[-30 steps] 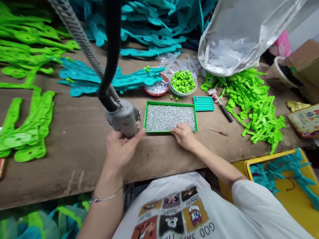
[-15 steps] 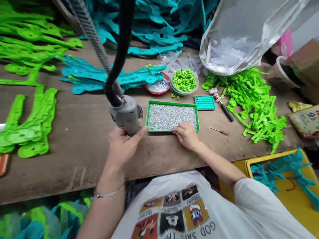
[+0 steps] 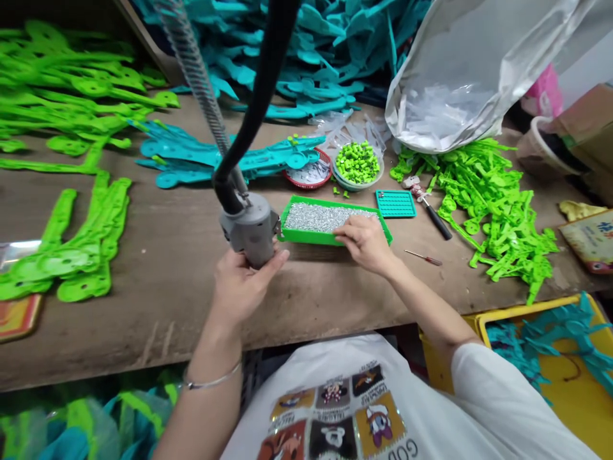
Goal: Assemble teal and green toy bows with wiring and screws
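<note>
The lower end of a grey power tool (image 3: 253, 230), which hangs from a spring and a black hose, is in my left hand (image 3: 242, 281); some fingers are hidden behind it. Right of the tool is a green tray (image 3: 306, 237) filled with small silver metal pieces (image 3: 311, 217), too small to name surely. My right hand (image 3: 366, 243) pinches the tray's near rim, right of its middle. The tray is tilted with its near side raised, so its front wall shows.
Behind the tray stand a red basket (image 3: 308, 185) and a bowl of green caps (image 3: 357, 163). A teal grid plate (image 3: 396, 204), a black-handled hammer (image 3: 438, 220) and a thin screwdriver (image 3: 424, 258) lie to the right, near piled green plastic parts (image 3: 498, 204). Teal parts (image 3: 191, 156) lie behind the tool.
The tray's near edge has come up, tilting it, with my right hand on the rim. My left hand stays at the grey tool. The whole view has shifted slightly.
</note>
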### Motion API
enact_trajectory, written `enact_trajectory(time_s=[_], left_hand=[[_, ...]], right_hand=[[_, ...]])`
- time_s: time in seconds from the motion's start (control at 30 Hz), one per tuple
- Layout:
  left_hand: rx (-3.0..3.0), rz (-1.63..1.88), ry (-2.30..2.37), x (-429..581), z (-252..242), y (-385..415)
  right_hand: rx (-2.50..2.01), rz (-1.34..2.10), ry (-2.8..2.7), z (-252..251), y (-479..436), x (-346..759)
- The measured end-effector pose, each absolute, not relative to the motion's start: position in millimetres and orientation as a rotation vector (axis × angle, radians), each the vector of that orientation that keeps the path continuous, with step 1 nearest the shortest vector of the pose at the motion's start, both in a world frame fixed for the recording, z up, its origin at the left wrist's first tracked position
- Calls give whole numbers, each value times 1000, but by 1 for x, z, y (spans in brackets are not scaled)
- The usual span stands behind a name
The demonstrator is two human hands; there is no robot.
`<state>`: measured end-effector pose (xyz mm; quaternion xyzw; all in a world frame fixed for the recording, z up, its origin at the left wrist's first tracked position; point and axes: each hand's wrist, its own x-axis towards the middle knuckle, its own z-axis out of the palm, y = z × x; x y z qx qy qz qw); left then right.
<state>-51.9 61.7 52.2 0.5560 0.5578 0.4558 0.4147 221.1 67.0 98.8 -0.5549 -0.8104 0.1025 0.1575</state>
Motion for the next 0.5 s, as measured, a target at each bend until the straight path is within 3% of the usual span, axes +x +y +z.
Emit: enact_trajectory(time_s=[0.27, 0.5], left_hand=[[1394, 1125, 1399, -49, 57, 62], [1354, 1122, 1376, -44, 51, 63]], right_hand=[[-1541, 255, -2400, 97, 54, 218], [-1643, 108, -2330, 55, 29, 236]])
